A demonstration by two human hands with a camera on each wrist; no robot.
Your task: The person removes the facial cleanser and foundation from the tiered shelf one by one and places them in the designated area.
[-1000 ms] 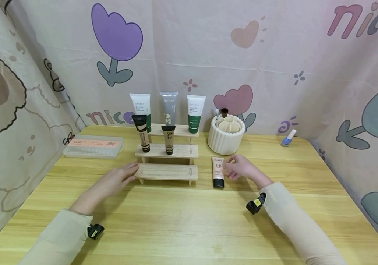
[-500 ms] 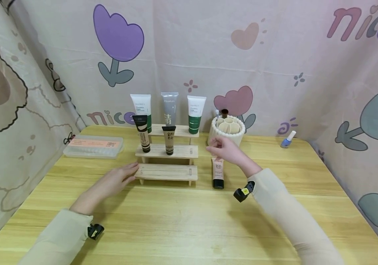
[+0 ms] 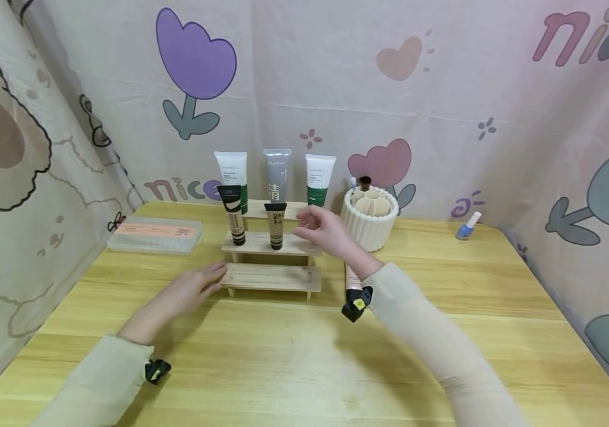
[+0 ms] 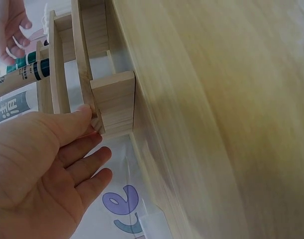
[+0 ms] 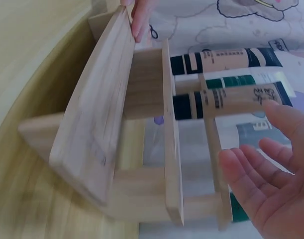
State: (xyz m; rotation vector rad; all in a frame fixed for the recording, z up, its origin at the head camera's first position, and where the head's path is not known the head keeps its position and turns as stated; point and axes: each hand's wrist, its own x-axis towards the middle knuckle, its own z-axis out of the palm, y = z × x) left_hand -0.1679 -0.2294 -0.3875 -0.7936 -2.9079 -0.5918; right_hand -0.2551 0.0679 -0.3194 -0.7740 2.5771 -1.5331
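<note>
A three-step wooden stand (image 3: pixel 269 277) is at the middle of the table. My left hand (image 3: pixel 189 290) pinches the left end of its lowest step, thumb and index finger at the corner in the left wrist view (image 4: pixel 47 164). On the middle step stand a black-capped beige tube (image 3: pixel 236 222) and a small brown tube (image 3: pixel 276 228). My right hand (image 3: pixel 328 231) hovers beside the brown tube, fingers loosely bent, holding nothing. In the right wrist view its thumb (image 5: pixel 286 117) overlaps that tube's crimped end. Behind, the top step bears two white-and-green tubes (image 3: pixel 319 178) and a grey tube (image 3: pixel 277 172).
A pink BB cream tube (image 3: pixel 354 279) lies on the table, partly hidden by my right wrist. Behind it stands a white ribbed holder (image 3: pixel 370 222) with brushes. A clear plastic case (image 3: pixel 155 235) lies at left, and a blue nail polish bottle (image 3: pixel 467 227) stands at right.
My right hand has moved from beside the BB cream tube, up and left past the brush holder, to the stand's middle step. My left hand has stayed at the lowest step.
</note>
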